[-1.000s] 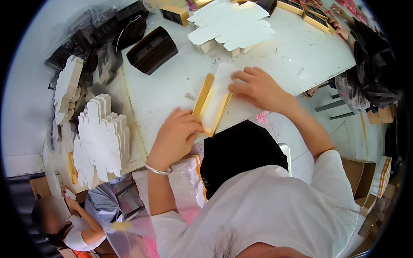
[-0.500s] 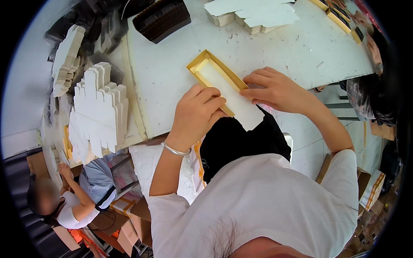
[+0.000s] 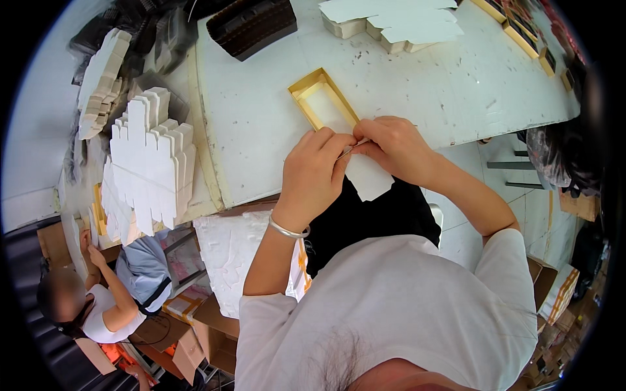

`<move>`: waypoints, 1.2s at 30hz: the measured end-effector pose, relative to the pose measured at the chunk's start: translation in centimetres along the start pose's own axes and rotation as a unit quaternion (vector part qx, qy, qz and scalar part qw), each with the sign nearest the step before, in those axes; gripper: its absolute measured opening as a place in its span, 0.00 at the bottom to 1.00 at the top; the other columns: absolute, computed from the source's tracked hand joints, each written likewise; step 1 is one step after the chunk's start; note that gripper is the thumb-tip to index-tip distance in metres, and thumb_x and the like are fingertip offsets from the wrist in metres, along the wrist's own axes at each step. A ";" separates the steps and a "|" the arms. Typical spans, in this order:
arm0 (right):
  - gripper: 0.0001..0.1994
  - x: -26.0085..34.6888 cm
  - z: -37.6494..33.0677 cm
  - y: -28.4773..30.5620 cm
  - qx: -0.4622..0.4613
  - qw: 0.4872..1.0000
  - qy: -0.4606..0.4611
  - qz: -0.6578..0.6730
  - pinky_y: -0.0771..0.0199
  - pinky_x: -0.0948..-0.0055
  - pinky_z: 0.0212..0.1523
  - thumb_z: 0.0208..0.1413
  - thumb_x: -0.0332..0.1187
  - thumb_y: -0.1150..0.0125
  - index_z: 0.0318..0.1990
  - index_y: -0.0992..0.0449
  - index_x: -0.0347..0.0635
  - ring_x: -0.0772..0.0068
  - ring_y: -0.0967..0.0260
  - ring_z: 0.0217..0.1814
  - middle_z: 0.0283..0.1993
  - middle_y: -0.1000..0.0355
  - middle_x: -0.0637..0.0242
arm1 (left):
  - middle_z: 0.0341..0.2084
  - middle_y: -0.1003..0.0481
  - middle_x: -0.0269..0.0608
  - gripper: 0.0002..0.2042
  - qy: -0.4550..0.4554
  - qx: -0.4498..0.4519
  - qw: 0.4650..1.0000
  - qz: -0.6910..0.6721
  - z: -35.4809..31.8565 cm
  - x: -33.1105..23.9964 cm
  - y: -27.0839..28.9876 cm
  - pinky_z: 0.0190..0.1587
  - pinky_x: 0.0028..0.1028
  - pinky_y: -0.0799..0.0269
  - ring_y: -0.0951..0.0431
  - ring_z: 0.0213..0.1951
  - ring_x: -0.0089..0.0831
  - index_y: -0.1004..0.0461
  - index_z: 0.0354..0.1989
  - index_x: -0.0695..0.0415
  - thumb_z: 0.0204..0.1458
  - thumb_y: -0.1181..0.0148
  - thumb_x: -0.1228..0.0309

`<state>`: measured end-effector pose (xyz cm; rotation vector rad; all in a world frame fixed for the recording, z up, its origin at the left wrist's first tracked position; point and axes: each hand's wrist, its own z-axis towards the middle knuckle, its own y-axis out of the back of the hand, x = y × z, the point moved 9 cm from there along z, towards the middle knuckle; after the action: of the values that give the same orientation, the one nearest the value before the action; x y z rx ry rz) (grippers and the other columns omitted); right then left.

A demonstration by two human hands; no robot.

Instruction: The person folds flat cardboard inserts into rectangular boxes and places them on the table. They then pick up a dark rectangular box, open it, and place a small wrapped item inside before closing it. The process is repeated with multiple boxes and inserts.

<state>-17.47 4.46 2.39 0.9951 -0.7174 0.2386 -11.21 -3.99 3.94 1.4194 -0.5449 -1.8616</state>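
A long gold cardboard box (image 3: 341,102) lies on the table, its gold walls standing around a white inner floor. At its near end a white flap (image 3: 370,181) hangs over the table edge above my dark lap. My left hand (image 3: 314,163), a bangle on its wrist, is closed on the left side of that near end. Close beside it, my right hand (image 3: 396,144) pinches the right near corner. The fingertips of both hands almost meet across the end and hide the fold between them.
Flat white card blanks (image 3: 147,156) are stacked at the left, with another stack (image 3: 398,23) at the back. A dark brown bundle (image 3: 253,27) sits at the far left of the table (image 3: 261,98). Finished-looking gold boxes (image 3: 521,40) line the far right. A co-worker (image 3: 114,306) sits at lower left.
My right hand has slid from the box's right wall to its near end, beside my left hand. The two hands are closer together. A person's hand at far right has left sight.
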 end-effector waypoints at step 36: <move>0.05 2.3 -0.3 -1.5 0.124 0.977 0.038 -0.168 0.35 0.66 0.34 0.44 0.25 0.40 0.29 0.29 0.40 0.61 0.31 0.33 0.31 0.34 0.63 | 0.31 0.27 0.41 0.06 0.020 0.023 0.998 0.057 -1.3 -0.8 0.1 0.30 0.30 0.30 0.26 0.27 0.39 0.24 0.31 0.60 0.50 0.38 0.70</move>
<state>-14.88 3.59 2.82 1.3207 -0.4460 0.0690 -9.85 -3.29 4.15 1.4216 -0.6392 -1.7376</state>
